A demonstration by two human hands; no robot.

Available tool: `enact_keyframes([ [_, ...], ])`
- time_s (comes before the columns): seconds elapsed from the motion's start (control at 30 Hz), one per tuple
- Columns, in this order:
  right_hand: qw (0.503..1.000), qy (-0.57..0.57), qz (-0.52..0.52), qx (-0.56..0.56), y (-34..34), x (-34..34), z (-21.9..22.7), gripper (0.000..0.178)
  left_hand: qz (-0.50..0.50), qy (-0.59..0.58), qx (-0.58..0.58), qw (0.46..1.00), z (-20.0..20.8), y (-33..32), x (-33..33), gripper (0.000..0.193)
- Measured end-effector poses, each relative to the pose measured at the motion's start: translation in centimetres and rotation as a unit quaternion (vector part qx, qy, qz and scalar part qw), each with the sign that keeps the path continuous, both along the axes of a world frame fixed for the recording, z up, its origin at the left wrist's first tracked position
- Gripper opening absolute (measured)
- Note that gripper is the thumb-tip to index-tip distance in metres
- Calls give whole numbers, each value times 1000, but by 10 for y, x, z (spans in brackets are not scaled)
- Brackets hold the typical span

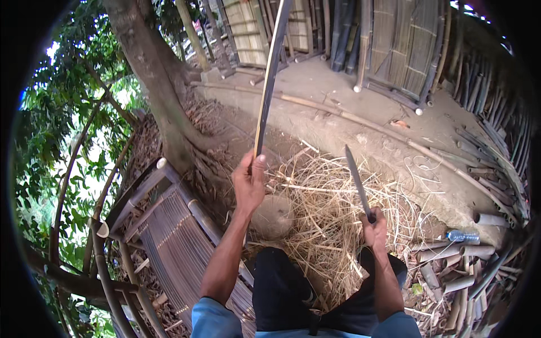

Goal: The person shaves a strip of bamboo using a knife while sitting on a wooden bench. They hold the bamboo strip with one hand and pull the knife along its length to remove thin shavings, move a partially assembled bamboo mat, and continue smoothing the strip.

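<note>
A long split bamboo strip (269,81), dark on one face and pale along its edge, rises from my left hand (250,181) past the top of the view. The fingers of that hand are closed around its lower part. In my right hand (375,230) is a knife (357,179) with a long dark blade, gripped by the handle, its tip pointing up and slightly left. Blade and strip are well apart. Under both hands lies a heap of pale bamboo shavings (327,208). A round stump-like block (273,217) stands beside my left forearm, partly hidden by it.
To the left are a slatted bamboo bench (180,248) and a tree trunk (155,84). A bamboo pole (349,115) crosses the ground ahead, before woven panels (403,50). Cut bamboo pieces (459,283) and a plastic bottle (462,237) lie at the right.
</note>
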State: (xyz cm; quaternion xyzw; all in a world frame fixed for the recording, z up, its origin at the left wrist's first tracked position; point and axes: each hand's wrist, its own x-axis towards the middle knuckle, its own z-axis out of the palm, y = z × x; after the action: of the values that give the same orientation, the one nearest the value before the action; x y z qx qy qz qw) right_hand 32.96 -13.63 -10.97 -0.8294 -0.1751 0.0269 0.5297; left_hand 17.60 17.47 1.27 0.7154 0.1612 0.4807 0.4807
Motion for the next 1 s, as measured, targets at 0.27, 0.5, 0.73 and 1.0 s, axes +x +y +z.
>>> enact_keyframes([
  [0.27,999,-23,17,35,-50,-41,76,46,-123,37,-124,984,36,-116,-50,27],
  [0.5,952,-252,118,-127,-42,-103,109,59,-188,106,-224,950,2,-180,-67,23],
  [0.73,963,-206,89,-152,-58,-90,125,66,-231,155,-263,924,2,-205,-80,22],
  [1.0,963,-186,61,-185,-55,-41,128,81,-208,201,-267,919,-11,-203,-126,24],
])
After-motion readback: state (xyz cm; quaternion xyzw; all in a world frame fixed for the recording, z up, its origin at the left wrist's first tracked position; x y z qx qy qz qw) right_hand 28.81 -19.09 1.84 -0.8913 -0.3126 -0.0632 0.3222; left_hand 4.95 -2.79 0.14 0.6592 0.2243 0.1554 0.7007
